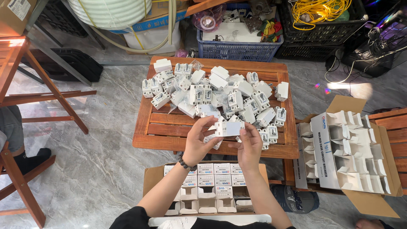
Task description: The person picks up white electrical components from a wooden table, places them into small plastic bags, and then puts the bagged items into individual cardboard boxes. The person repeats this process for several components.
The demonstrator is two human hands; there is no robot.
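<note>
While a heap of white circuit breakers [220, 95] is covering the wooden table [169, 127], the left hand [198, 144] and right hand [250, 146] are together clasping a small white box [229, 128].

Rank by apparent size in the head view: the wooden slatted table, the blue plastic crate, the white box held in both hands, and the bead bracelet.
1. Wooden slatted table
2. Blue plastic crate, though it sits farther from the camera
3. White box, held by left hand and right hand
4. Bead bracelet
</note>
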